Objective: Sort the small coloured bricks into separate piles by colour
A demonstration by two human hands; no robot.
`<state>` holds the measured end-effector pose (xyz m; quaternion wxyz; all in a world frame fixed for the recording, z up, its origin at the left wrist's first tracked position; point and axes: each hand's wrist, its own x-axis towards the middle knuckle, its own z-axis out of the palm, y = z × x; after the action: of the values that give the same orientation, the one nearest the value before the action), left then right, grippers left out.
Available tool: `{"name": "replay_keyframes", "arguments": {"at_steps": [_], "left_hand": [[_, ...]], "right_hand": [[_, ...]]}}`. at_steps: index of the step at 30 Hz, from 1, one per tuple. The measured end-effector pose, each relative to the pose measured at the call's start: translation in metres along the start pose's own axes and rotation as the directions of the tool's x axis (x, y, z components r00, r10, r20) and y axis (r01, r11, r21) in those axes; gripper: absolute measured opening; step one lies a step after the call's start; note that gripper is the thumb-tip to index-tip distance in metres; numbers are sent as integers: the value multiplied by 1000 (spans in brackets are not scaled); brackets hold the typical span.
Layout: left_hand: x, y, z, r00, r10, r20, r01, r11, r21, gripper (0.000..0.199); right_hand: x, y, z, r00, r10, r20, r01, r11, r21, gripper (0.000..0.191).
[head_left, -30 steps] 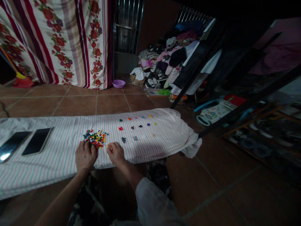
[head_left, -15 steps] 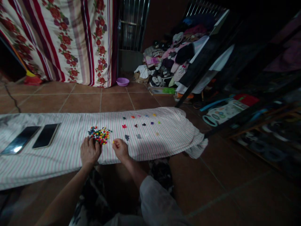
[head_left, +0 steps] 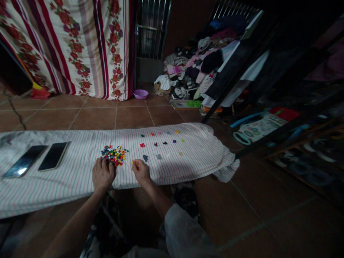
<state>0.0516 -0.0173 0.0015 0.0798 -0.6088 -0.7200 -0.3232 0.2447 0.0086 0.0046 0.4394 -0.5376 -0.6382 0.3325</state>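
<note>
Yellow bead-like piece [head_left: 132,163]: held in a closed pinch by the right hand [head_left: 142,172], near the front edge of the tabletop [head_left: 77,175]. Left hand [head_left: 103,173]: fingers slightly parted at the multicoloured pile [head_left: 116,154]; grip cannot be determined. Apparent step: single-piece handling. Any placement calls for slight, controlled finger opening.

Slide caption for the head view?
Right hand pinches a yellow piece beside a mixed-colour pile; left hand rests at its edge.

Home, likely: floral curtain [head_left: 92,50], heaped clothes [head_left: 197,66], broom [head_left: 40,93], tiled floor [head_left: 98,117].
</note>
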Motion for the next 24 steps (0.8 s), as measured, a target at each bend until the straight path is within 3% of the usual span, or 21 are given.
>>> {"name": "replay_keyframes", "arguments": {"at_steps": [7, 14, 18, 24], "left_hand": [[0, 2, -2, 1000, 0, -23, -2, 999, -54, 44], [0, 0, -3, 999, 32, 10, -32, 999, -35, 43], [0, -1, -2, 999, 43, 2, -43, 999, 12, 40], [0, -5, -3, 984, 175, 44, -178, 980, 90, 26]], "right_hand": [[8, 13, -45, 998, 20, -57, -17, 998, 52, 16], [60, 37, -120, 977, 26, -211, -10, 997, 77, 22], [92, 51, -163, 947, 89, -308, -98, 995, -12, 23], [131, 63, -219, 917, 100, -385, -192, 959, -208, 25]]}}
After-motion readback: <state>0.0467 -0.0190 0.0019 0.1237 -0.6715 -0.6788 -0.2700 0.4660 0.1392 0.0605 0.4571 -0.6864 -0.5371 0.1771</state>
